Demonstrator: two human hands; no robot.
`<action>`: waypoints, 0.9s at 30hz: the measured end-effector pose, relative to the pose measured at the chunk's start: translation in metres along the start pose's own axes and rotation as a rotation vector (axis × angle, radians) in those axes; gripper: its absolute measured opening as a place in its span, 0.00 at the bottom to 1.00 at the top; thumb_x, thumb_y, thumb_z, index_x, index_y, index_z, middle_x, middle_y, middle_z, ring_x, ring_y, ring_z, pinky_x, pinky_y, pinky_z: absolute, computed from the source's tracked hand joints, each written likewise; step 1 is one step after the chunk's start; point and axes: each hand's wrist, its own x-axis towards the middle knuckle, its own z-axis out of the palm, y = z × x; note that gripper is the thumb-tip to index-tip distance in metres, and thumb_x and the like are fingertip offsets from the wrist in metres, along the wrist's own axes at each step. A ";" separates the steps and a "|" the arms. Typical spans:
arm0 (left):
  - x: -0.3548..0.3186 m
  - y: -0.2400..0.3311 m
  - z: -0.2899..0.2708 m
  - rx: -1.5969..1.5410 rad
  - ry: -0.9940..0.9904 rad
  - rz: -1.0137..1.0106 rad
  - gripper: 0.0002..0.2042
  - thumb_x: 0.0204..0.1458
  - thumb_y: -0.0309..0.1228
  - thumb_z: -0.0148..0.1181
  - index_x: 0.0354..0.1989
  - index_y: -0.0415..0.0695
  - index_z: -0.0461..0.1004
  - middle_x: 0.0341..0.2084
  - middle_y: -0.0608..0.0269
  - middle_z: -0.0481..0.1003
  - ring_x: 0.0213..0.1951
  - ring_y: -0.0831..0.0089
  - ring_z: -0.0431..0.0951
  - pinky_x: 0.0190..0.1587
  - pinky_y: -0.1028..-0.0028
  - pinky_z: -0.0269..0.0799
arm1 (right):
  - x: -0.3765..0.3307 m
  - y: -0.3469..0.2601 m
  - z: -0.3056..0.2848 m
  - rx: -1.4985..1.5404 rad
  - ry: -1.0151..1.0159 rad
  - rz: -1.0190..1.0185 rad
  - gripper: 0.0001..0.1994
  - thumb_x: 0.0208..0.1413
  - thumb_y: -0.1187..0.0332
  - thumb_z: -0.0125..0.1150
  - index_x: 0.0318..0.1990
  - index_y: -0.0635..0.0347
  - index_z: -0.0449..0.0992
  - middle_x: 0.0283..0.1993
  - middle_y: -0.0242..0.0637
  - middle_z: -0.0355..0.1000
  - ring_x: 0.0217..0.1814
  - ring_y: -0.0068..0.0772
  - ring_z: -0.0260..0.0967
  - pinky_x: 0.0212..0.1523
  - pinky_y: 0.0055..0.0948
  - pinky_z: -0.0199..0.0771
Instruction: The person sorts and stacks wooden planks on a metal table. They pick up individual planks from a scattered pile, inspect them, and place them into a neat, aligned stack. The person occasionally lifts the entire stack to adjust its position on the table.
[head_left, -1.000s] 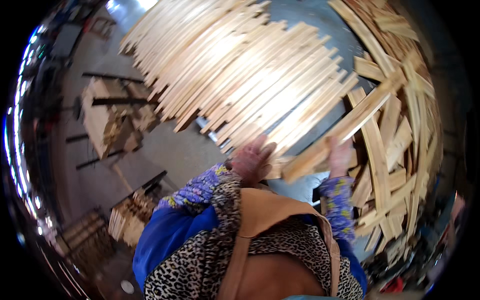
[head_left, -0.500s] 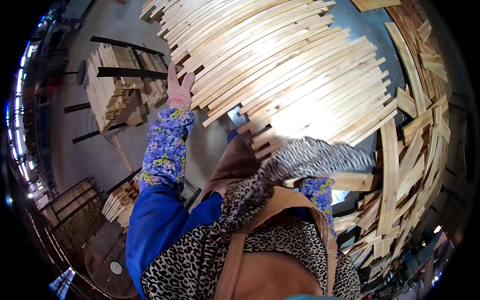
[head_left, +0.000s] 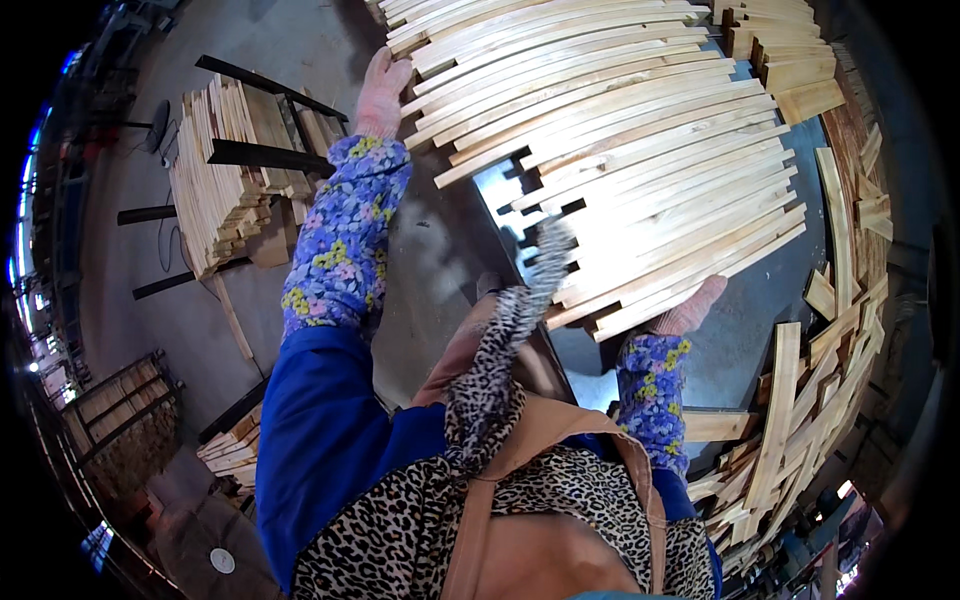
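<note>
A broad layer of light wooden strips lies side by side on a dark metal table, their left ends uneven. My left hand, in a pinkish glove, rests against those ends at the far left, thumb apart from the fingers and nothing gripped. Along the nearest strip, toward its right part, my right hand lies with its gloved fingers stretched out against the edge. Part of that palm is hidden by the strip. Floral sleeves cover both forearms. The loose end of a leopard-print scarf hangs over the table's near edge.
Left of the table, a stack of wooden strips sits on a rack with black metal bars. To the right is a heap of loose boards. More short boards are piled at the far right.
My left hand has moved farther away along the strip ends. My right hand, hidden behind the scarf before, now shows at the nearest strip. The scarf end has swung left.
</note>
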 end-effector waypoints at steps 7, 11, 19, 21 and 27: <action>-0.008 -0.060 -0.010 0.628 0.098 0.375 0.27 0.65 0.37 0.60 0.67 0.32 0.70 0.62 0.46 0.74 0.65 0.55 0.74 0.69 0.59 0.67 | 0.017 -0.012 -0.022 0.080 -0.187 0.027 0.40 0.76 0.36 0.42 0.82 0.59 0.58 0.78 0.54 0.67 0.70 0.58 0.75 0.67 0.54 0.83; -0.156 -0.040 -0.004 0.944 -0.251 0.456 0.20 0.76 0.38 0.46 0.58 0.37 0.80 0.57 0.49 0.81 0.59 0.58 0.80 0.65 0.59 0.73 | 0.009 -0.065 -0.049 -0.046 -0.045 0.150 0.38 0.78 0.38 0.37 0.79 0.61 0.62 0.73 0.55 0.71 0.69 0.56 0.76 0.67 0.53 0.83; -0.207 0.010 0.030 0.575 -0.549 -0.185 0.21 0.64 0.41 0.68 0.56 0.36 0.80 0.48 0.51 0.83 0.51 0.58 0.81 0.59 0.60 0.76 | 0.044 -0.130 -0.094 -0.186 0.275 0.345 0.41 0.77 0.32 0.37 0.80 0.57 0.64 0.75 0.50 0.72 0.70 0.52 0.77 0.66 0.52 0.83; -0.155 0.025 0.082 0.928 -0.521 0.560 0.21 0.61 0.38 0.70 0.57 0.37 0.80 0.52 0.48 0.81 0.53 0.50 0.80 0.61 0.55 0.75 | 0.052 -0.125 -0.101 -0.115 0.270 0.341 0.38 0.78 0.37 0.38 0.76 0.63 0.69 0.68 0.50 0.77 0.63 0.49 0.82 0.61 0.47 0.86; -0.027 0.068 0.306 1.069 -0.788 0.888 0.20 0.58 0.38 0.63 0.56 0.43 0.80 0.57 0.50 0.77 0.63 0.52 0.74 0.70 0.49 0.62 | 0.076 -0.129 -0.107 -0.191 0.327 0.232 0.33 0.77 0.46 0.42 0.64 0.70 0.79 0.57 0.50 0.84 0.53 0.44 0.86 0.55 0.41 0.88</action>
